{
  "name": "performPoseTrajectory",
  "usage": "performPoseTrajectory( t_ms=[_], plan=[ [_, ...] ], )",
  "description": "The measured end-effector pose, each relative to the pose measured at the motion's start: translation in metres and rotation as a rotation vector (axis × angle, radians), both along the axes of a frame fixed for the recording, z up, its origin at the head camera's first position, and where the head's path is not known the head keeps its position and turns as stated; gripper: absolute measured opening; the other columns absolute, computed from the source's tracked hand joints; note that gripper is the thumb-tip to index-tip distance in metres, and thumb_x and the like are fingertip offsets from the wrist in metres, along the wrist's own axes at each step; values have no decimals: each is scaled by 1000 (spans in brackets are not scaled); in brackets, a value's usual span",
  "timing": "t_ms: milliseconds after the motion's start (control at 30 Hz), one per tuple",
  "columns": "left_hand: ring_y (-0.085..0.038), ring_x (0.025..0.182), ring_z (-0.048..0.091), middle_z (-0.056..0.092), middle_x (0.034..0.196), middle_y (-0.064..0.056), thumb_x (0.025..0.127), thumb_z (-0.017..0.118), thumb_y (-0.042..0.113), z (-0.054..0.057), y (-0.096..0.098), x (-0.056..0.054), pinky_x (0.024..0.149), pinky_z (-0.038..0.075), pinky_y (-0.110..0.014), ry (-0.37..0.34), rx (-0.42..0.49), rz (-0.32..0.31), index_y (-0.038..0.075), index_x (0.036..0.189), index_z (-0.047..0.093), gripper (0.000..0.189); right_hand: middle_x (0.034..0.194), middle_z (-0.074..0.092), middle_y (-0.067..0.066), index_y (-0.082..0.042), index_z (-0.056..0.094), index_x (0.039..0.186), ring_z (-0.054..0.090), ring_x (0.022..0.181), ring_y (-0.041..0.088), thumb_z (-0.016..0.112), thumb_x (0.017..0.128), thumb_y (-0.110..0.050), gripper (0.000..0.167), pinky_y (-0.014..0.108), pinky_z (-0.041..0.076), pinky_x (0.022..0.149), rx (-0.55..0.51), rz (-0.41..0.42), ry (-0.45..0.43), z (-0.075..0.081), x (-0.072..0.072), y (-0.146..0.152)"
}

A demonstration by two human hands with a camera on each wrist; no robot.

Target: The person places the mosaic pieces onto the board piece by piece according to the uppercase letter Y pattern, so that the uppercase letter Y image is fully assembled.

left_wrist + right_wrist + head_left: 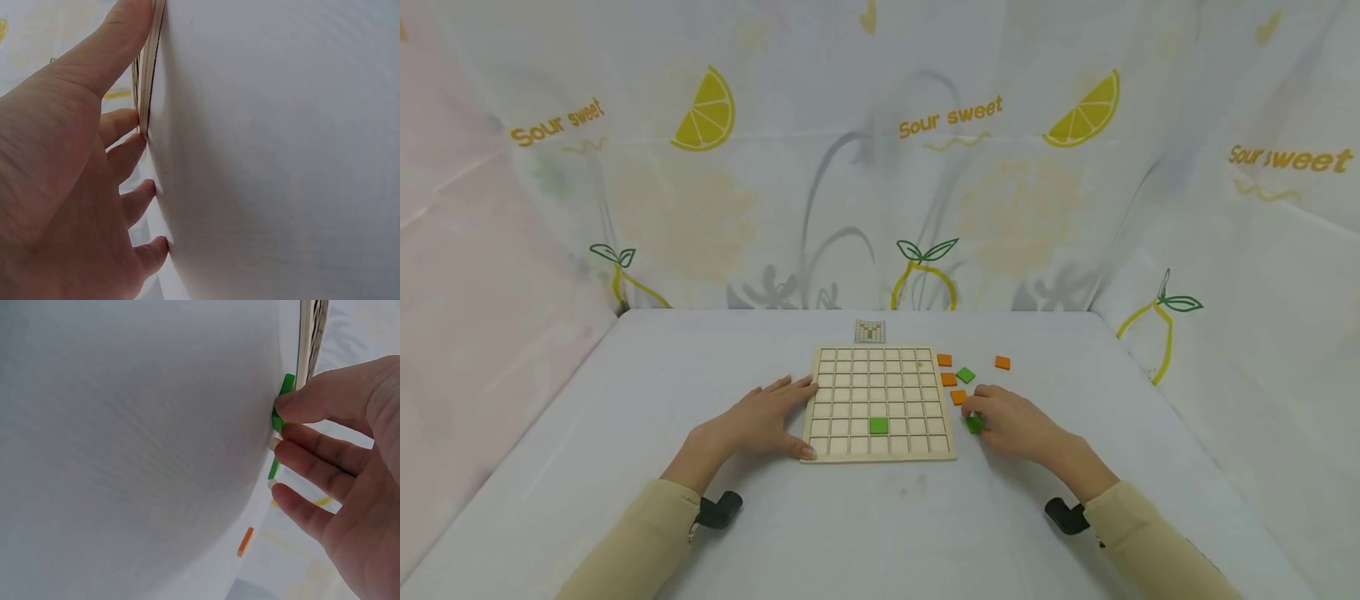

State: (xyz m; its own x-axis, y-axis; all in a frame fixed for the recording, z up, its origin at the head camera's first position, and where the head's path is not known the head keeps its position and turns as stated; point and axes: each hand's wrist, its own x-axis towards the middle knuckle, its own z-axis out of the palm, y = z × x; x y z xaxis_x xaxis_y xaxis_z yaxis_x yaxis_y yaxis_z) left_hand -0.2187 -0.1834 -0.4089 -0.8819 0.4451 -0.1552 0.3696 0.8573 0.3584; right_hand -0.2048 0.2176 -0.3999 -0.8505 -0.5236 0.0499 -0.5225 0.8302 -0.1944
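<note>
A square wooden grid board (880, 457) lies flat on the white table, with one green tile (878, 426) in a cell near its front edge. Along the board's left side rests my left hand (760, 421), fingers spread, with thumb and fingertips at the edge; the left wrist view shows the thumb (125, 37) against the wooden side. Just right of the board, my right hand (1011, 423) pinches another green square tile (286, 387) between thumb and index finger, close over the table. The other fingers (312, 462) are loosely bent, and part of the tile is hidden.
Right of the board lie several orange tiles (949, 379) and one more green tile (966, 375). One orange tile (1002, 362) sits farther out. Behind the board is a small pattern card (870, 332). Printed cloth walls (880, 192) stand around the table's back and sides.
</note>
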Motion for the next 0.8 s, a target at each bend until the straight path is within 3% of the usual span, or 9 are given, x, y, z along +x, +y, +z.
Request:
performPoseTrajectory(
  t_ms=[800],
  plan=[
    [-41, 153, 18, 26, 165, -7, 67, 79, 66, 1, 0, 2, 118, 15, -70, -5, 18, 2, 15, 155, 35, 111, 89, 54, -4, -14, 68, 103, 47, 79, 12, 69, 80, 4, 29, 26, 43, 68, 26, -38, -53, 1, -3, -6]
  ],
)
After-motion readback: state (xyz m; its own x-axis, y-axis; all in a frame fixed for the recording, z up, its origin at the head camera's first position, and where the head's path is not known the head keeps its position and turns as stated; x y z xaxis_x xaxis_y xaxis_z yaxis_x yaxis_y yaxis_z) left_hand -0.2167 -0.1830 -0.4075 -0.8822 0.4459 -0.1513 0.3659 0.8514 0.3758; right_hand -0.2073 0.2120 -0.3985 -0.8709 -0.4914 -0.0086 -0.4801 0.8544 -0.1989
